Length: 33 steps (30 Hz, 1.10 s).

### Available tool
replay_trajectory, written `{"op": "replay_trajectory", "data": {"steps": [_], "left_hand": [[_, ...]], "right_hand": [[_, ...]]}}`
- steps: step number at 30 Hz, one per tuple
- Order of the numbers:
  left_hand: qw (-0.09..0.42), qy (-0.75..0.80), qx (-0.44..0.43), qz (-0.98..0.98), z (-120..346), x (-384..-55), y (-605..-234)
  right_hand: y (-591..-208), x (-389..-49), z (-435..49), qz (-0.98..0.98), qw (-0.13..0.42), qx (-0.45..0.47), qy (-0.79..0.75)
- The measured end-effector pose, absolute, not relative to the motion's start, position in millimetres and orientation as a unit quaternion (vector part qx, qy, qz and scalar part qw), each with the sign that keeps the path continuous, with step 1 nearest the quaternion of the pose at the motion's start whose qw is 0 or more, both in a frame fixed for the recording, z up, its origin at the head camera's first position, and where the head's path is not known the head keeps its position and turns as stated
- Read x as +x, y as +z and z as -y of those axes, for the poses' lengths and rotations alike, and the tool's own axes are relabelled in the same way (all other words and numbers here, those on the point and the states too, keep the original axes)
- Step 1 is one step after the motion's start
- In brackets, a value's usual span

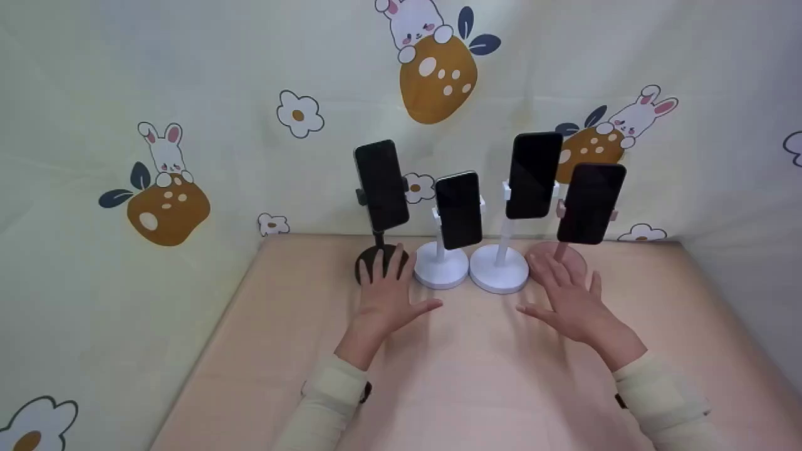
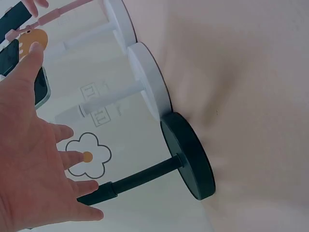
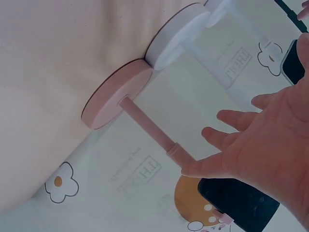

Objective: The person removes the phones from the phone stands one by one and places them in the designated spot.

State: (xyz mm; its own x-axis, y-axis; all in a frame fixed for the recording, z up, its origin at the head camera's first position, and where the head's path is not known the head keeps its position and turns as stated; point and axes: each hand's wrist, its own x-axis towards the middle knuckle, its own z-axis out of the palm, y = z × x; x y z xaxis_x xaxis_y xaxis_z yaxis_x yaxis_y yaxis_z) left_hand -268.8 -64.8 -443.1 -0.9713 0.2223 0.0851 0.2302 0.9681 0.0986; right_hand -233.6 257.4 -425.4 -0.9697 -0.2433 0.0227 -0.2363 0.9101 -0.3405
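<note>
Several phone stands stand side by side, each clamping a dark-screened phone. From the left come a black stand, a shorter white stand, a taller white stand and a pink stand. My left hand, fingers spread, is in front of the black stand and overlaps its base in the head view. My right hand is likewise spread before the pink stand. Both wrist views show the hands apart from the bases, holding nothing. The phones stand upright, tilted slightly.
A pale pink cloth covers the table. Close behind the stands hangs a light backdrop printed with rabbits, orange fruit and flowers. It continues along the left and right sides of the table.
</note>
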Motion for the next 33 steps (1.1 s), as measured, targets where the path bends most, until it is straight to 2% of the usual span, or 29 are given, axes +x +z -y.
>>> {"op": "replay_trajectory", "data": {"steps": [8, 22, 33], "left_hand": [[0.064, -0.090, -0.095, 0.989, 74.5, -273.6, -446.2], [0.090, -0.283, -0.008, 0.955, 104.5, -299.9, -438.9], [0.115, -0.341, -0.011, 0.933, 118.0, -323.7, -436.8]], "right_hand": [[-427.7, -233.1, -258.2, -0.977, 0.017, -0.119, -0.175], [-428.3, -232.1, -257.0, -0.977, 0.023, -0.113, -0.177], [-428.9, -229.7, -255.7, -0.979, 0.011, -0.110, -0.172]]}}
